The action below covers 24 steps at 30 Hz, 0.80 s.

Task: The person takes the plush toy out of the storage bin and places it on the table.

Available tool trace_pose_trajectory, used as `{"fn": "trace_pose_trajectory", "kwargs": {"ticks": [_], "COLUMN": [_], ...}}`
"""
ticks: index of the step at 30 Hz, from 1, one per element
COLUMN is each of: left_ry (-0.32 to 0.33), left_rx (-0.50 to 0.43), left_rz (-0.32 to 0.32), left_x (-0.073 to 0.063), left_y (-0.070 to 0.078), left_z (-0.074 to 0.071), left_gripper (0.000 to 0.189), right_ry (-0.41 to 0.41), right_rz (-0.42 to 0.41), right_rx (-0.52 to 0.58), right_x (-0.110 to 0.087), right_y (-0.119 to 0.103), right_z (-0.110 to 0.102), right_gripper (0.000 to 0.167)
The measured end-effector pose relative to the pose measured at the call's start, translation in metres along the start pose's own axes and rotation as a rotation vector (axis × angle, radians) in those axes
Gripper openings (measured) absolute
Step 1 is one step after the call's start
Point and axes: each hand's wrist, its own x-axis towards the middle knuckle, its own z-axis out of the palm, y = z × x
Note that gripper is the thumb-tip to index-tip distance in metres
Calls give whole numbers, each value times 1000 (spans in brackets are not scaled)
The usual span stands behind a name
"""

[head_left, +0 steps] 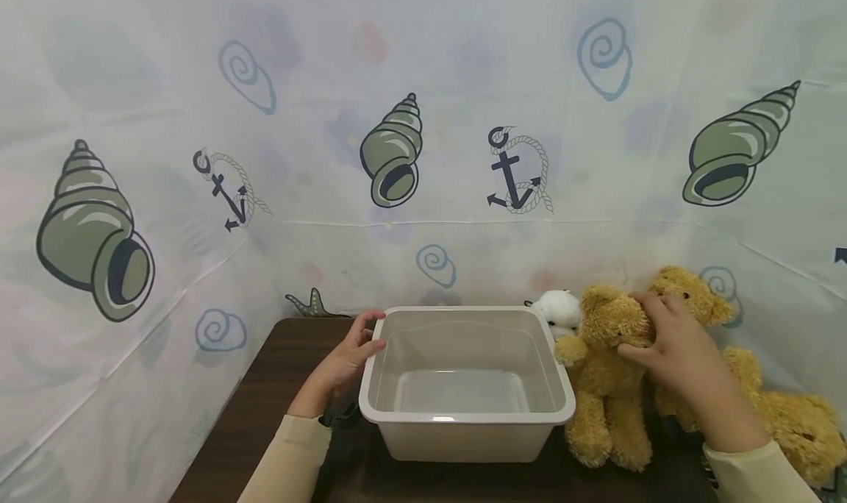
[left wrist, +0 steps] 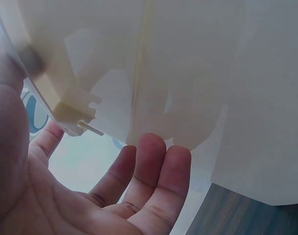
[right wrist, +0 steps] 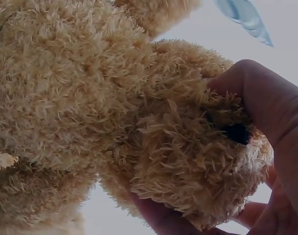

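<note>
A pale beige plastic basin [head_left: 463,418] stands on the dark table, its inside bare. My left hand [head_left: 347,359] is at its left rim, the thumb over the edge and the other fingers along the outer wall, as the left wrist view also shows. To the right, my right hand [head_left: 681,348] grips the head of a golden teddy bear [head_left: 605,374]. In the right wrist view, thumb and fingers wrap round the fuzzy head of that bear [right wrist: 65,88]. The bear hangs upright beside the basin's right wall, one arm overlapping the rim.
Behind it sits a second golden teddy bear [head_left: 688,290], and another bear [head_left: 794,422] lies at the far right. A small white plush toy [head_left: 559,310] peeks out behind the basin's back right corner. A shell-printed curtain [head_left: 456,157] encloses the dark wooden table [head_left: 265,393].
</note>
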Motion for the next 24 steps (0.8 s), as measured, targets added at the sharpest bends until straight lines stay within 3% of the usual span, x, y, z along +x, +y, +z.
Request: {"fn": "trace_pose_trajectory", "kwargs": {"ticks": [9,17,24], "left_ry": [-4,-4,-11], "left_rx": [-6,6,4], "left_rz": [0,-4,2], "left_x": [0,-3,-3], "left_y": [1,3,4], "left_z": [1,2,0], "left_gripper": [62,61,62], "right_ry": [-5,-32,-62], "right_rz": [-53,-95,-68], "right_rx": [-22,-25,22], "right_x": [6,8,4], "right_y": [11,15,14], "right_z": [50,58,62], "right_gripper": [102,101,101]}}
